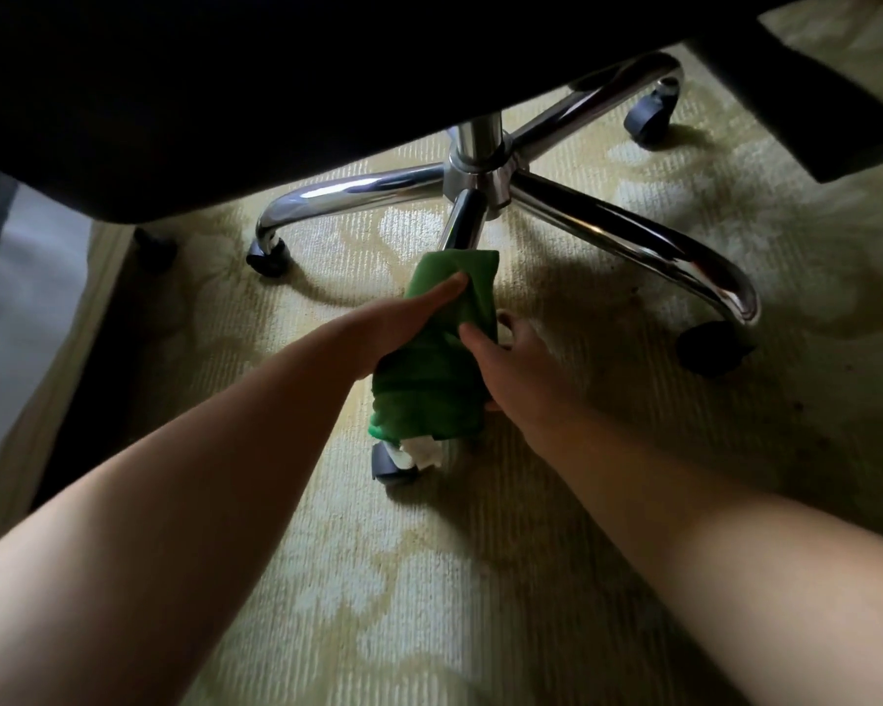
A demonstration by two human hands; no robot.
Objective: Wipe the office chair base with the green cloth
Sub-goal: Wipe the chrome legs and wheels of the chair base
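The chrome chair base (485,168) spreads its shiny legs over the carpet, under the dark seat. A green cloth (429,369) is wrapped around the leg nearest me, covering most of it. My left hand (404,318) grips the cloth from the left, thumb on top. From the right, my right hand (511,359) clasps the same wrapped leg, its fingers curled under out of sight. A white tag (421,450) pokes out below the cloth, beside that leg's black caster (386,468).
The black seat (276,68) hangs low over the top of the view. Other chrome legs end in black casters at the left (268,257), back right (651,114) and right (712,349). Patterned yellowish carpet (429,603) covers the floor; a pale strip (16,298) runs along the left.
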